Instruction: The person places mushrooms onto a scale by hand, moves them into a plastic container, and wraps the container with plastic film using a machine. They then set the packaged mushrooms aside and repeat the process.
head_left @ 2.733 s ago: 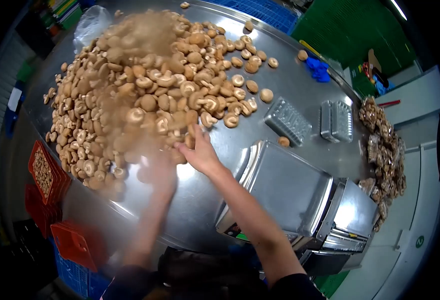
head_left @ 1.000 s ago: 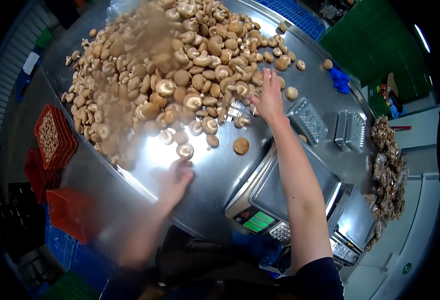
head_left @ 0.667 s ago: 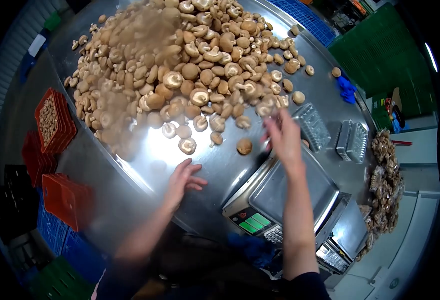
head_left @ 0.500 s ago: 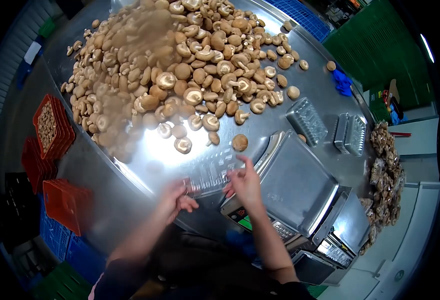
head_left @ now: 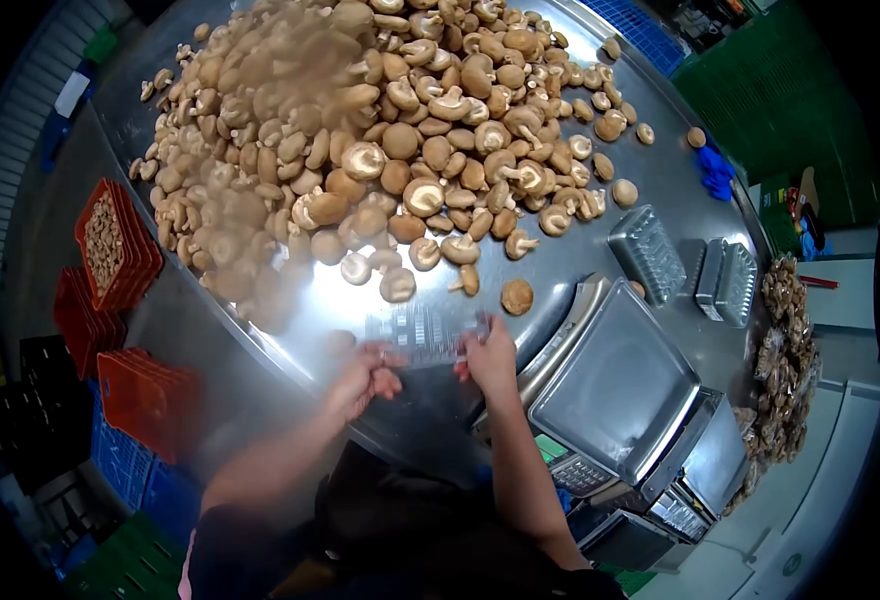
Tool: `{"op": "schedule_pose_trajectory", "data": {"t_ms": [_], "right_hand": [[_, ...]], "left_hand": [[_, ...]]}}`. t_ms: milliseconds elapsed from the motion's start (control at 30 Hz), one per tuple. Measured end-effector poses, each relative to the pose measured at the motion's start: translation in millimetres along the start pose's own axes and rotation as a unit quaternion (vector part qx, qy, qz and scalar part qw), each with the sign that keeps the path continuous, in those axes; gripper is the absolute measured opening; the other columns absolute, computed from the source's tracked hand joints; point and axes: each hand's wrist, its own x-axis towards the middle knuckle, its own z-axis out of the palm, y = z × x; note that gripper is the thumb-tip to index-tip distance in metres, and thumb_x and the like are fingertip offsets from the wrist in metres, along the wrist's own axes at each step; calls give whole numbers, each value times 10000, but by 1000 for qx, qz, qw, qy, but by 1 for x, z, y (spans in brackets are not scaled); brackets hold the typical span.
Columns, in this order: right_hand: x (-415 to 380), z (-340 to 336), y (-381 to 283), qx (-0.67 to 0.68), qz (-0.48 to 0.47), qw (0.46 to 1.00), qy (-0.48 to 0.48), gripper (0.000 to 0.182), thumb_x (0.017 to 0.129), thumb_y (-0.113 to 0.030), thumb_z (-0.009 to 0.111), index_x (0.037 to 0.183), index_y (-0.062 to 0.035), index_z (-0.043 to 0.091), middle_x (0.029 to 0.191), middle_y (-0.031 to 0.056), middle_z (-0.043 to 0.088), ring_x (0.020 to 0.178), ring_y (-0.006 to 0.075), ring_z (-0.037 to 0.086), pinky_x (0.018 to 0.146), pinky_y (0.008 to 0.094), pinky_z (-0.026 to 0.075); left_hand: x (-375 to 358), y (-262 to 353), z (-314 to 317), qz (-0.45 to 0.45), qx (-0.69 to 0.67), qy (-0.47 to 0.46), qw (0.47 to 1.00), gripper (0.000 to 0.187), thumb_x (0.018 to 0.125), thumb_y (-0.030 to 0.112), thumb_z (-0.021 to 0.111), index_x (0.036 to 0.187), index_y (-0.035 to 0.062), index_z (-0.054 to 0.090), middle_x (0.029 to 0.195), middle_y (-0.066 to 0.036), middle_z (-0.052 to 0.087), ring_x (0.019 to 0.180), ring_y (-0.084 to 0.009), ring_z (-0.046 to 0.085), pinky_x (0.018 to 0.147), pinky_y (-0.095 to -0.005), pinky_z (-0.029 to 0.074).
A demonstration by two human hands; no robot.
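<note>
A clear tray (head_left: 420,332) is held between the two hands, in front of the person and just short of the mushrooms (head_left: 440,135). Its long axis runs crosswise, from the left hand (head_left: 368,378) to the right hand (head_left: 490,362), so both hands are equally near it. The right hand grips its right end with bent fingers; the left hand curls its fingers on the left end, the exact hold softened by blur.

The heap spreads over the surface (head_left: 572,250) beyond the tray, with a few strays at its near edge. One loose mushroom (head_left: 517,296) sits ahead of the right hand, toward its right. The scale (head_left: 615,385) stands just right of that hand, hemming it in on that side. Farther right are clear boxes (head_left: 648,255) and bagged mushrooms (head_left: 785,370). On the left, beyond the surface's edge, red crates (head_left: 145,405) stand well apart from the left hand.
</note>
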Motion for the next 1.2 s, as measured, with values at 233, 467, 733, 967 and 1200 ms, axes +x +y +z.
{"op": "schedule_pose_trajectory", "data": {"t_ms": [233,467,733,967,1200], "right_hand": [[125,35,-53,146,-152,977,16,314,914,7,507,1215,25,420,752,147,619,415,182,566,315,291,405],[124,29,-62,214,-115,970,-21,413,1004,-93,389,1413,-47,357,980,165,611,589,195,630,440,285,534],[60,18,-34,269,-149,951,-23,460,990,-47,352,1449,-63,329,1142,143,589,784,191,649,586,311,600],[-26,-38,-37,100,-229,964,90,416,943,-14,430,1359,-3,442,1160,151,584,838,227,654,662,316,581],[-88,-124,10,-131,-330,886,298,410,844,17,526,1254,35,524,1295,188,494,1199,352,486,1036,386,376]], "left_hand": [[107,94,40,199,-9,77,977,257,922,-36,328,1161,-76,413,873,-234,601,528,-254,597,409,-324,485],[115,75,45,299,-30,99,949,226,940,-40,354,1157,-73,409,805,-225,588,474,-247,587,376,-305,475],[47,49,43,311,-14,96,945,208,976,16,343,1148,-40,446,771,-182,609,474,-213,593,371,-277,465],[-27,32,75,274,50,0,961,329,944,1,351,1266,-57,390,832,-219,635,495,-225,614,366,-282,477],[-40,-12,139,176,105,-91,975,313,992,59,337,1285,-47,353,883,-205,615,507,-199,603,414,-269,502]]}}
